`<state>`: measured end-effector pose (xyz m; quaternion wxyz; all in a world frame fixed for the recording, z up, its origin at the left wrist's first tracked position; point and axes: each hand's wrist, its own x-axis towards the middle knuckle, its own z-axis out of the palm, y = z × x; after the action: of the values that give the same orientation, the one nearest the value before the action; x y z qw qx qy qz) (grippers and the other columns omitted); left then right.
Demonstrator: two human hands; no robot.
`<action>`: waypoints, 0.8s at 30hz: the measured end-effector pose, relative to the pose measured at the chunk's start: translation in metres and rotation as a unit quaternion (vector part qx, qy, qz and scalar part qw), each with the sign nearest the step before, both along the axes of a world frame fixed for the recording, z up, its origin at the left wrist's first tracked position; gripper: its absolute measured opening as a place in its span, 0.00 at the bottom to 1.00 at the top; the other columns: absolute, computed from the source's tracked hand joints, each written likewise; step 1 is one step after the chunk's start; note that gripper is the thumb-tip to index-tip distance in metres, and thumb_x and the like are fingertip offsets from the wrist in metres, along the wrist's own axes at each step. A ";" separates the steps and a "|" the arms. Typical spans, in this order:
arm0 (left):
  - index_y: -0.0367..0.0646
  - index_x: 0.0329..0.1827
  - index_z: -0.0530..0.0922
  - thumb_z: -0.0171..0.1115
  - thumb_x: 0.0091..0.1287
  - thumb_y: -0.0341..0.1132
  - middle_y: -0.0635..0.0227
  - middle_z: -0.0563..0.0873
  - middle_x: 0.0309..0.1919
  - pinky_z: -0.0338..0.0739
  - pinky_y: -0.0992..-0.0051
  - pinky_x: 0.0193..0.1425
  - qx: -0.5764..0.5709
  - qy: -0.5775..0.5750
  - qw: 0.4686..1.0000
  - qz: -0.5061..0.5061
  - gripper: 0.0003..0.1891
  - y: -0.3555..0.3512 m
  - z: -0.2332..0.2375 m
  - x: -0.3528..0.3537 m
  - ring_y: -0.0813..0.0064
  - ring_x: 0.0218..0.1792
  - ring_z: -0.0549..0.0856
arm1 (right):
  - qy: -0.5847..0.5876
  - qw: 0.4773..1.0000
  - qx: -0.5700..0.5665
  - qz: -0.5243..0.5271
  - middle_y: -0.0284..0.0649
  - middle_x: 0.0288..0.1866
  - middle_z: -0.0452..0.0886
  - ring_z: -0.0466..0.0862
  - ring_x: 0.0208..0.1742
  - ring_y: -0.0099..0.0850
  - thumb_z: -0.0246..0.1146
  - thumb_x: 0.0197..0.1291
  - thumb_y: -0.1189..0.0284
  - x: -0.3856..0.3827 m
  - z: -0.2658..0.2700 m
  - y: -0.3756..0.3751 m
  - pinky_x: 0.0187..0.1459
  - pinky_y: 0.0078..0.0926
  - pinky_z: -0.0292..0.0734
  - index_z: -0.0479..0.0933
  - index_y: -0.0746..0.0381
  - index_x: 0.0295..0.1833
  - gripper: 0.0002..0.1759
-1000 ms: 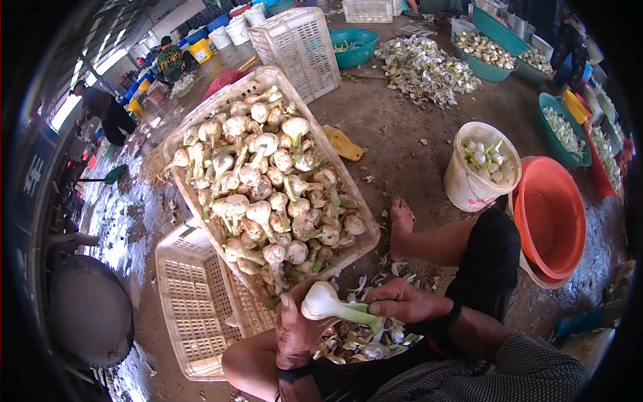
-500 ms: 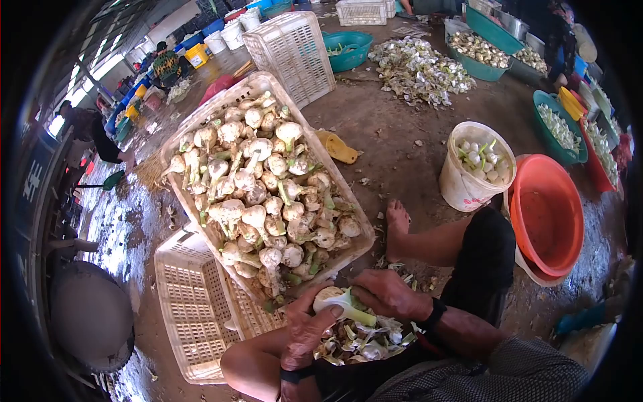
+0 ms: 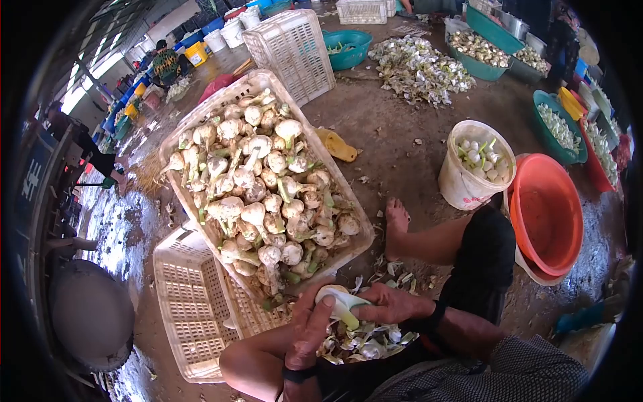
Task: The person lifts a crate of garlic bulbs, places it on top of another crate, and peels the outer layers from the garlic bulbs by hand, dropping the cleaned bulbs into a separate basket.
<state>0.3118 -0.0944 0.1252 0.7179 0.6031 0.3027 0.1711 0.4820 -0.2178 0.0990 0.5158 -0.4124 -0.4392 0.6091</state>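
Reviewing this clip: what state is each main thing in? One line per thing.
Rounded white garlic bulb: held, green stem attached
Person's left hand: curled around the bulb
Person's right hand: closed at the bulb's side
Off-white slatted plastic crate: heaped with soil-stained bulbs
Round white plastic bucket: upright, part-filled with pale bulbs
Round orange-red plastic basin: open-topped, inside showing
Pale papery skins: piled on brown floor

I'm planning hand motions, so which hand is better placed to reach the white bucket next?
Probably the right hand: it works on the bulb from the bucket's side, so it is nearer the white bucket. The left hand supports the bulb, farther away.
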 end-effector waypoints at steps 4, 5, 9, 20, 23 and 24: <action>0.37 0.67 0.71 0.72 0.61 0.50 0.56 0.75 0.63 0.76 0.64 0.65 -0.047 -0.090 0.995 0.021 0.37 0.002 0.010 0.000 0.61 0.59 0.80 | 0.024 0.998 -0.033 -0.056 0.23 0.24 0.71 0.67 0.27 0.12 0.57 0.73 0.54 -0.005 -0.008 0.001 0.28 0.18 0.65 0.82 0.63 0.44 0.21; 0.38 0.65 0.72 0.74 0.59 0.45 0.56 0.75 0.63 0.76 0.64 0.65 0.100 -0.048 0.994 0.003 0.34 0.004 0.008 0.001 0.61 0.59 0.79 | -0.003 0.996 -0.077 -0.044 0.24 0.23 0.70 0.67 0.27 0.13 0.56 0.74 0.55 -0.001 -0.008 0.000 0.28 0.20 0.65 0.81 0.63 0.43 0.21; 0.39 0.57 0.78 0.72 0.60 0.32 0.57 0.80 0.58 0.78 0.64 0.60 0.322 0.003 0.947 -0.009 0.22 0.001 -0.002 0.004 0.64 0.56 0.81 | -0.072 0.993 0.048 -0.082 0.25 0.23 0.69 0.66 0.26 0.15 0.55 0.75 0.56 -0.005 -0.001 0.001 0.27 0.23 0.65 0.79 0.63 0.41 0.20; 0.34 0.45 0.79 0.56 0.74 0.35 0.59 0.86 0.37 0.82 0.70 0.46 0.093 0.001 0.984 0.152 0.11 0.002 0.003 0.008 0.68 0.39 0.87 | -0.140 0.978 0.137 -0.072 0.39 0.21 0.68 0.71 0.23 0.25 0.54 0.75 0.60 -0.012 0.014 0.000 0.28 0.30 0.68 0.75 0.64 0.40 0.17; 0.35 0.43 0.77 0.53 0.74 0.40 0.57 0.85 0.36 0.84 0.70 0.44 -0.039 -0.097 0.966 0.238 0.14 0.024 0.003 -0.003 0.65 0.37 0.87 | -0.160 0.979 0.126 -0.023 0.45 0.21 0.73 0.77 0.21 0.34 0.55 0.74 0.61 -0.007 0.027 -0.007 0.27 0.33 0.70 0.76 0.65 0.42 0.17; 0.36 0.48 0.76 0.55 0.73 0.42 0.55 0.85 0.37 0.84 0.65 0.44 -0.070 -0.137 0.949 0.277 0.15 0.034 0.001 -0.014 0.62 0.37 0.87 | -0.158 0.979 0.129 -0.021 0.45 0.21 0.73 0.77 0.21 0.34 0.55 0.74 0.61 -0.008 0.020 -0.009 0.27 0.33 0.70 0.76 0.65 0.42 0.17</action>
<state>0.2976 -0.0601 0.1265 0.7171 0.4148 0.3674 0.4228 0.4741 -0.2266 0.1189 0.5013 -0.4428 -0.5815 0.4631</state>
